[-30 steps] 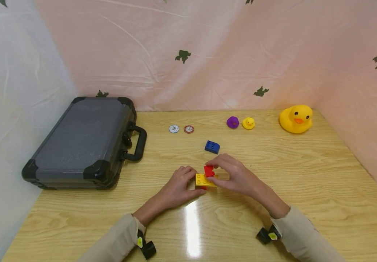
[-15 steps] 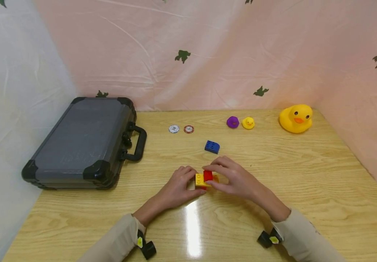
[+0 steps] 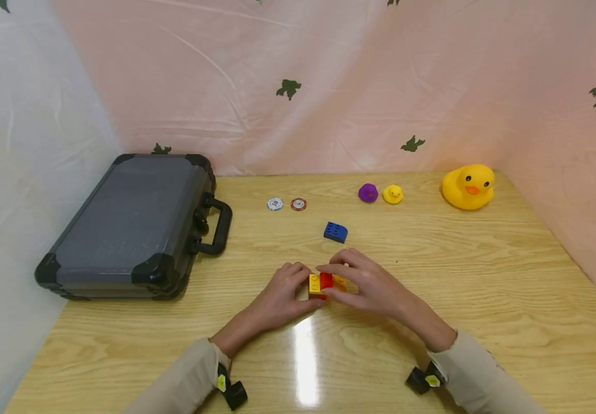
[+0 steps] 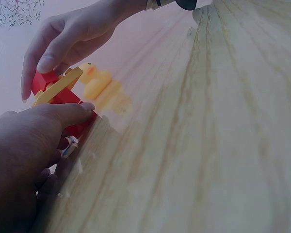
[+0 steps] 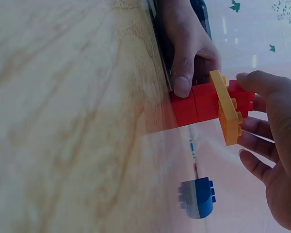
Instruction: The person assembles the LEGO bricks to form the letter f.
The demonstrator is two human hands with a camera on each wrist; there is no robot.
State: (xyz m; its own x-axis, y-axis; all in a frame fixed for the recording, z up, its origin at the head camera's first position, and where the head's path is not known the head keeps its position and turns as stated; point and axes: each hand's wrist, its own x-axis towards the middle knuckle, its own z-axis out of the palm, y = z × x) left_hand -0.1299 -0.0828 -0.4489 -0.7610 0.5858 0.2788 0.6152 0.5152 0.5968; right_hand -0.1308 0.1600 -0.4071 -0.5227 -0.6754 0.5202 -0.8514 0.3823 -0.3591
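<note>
At the middle of the table, a yellow building plate (image 3: 314, 283) lies across two stacked red bricks (image 5: 203, 103), its studs facing up. My left hand (image 3: 279, 296) grips the lower bricks from the left, thumb in front. Between thumb and fingers, my right hand (image 3: 372, 283) pinches a small red brick (image 3: 326, 280). That brick sits against the studs near the middle of the plate, with plate showing on both sides of it. Behind the hands lies a blue brick (image 3: 335, 232) with one rounded end.
A grey case (image 3: 127, 218) with a black handle stands at the left. Toward the back are a white chip (image 3: 275, 203), a red chip (image 3: 299, 204), a purple duck (image 3: 368, 193) and a small yellow duck (image 3: 393, 194). A large yellow duck (image 3: 467, 187) is at the back right.
The right hand has brought the small red brick slightly left and down onto the yellow plate. The left hand keeps its grip on the lower bricks and has stayed in place.
</note>
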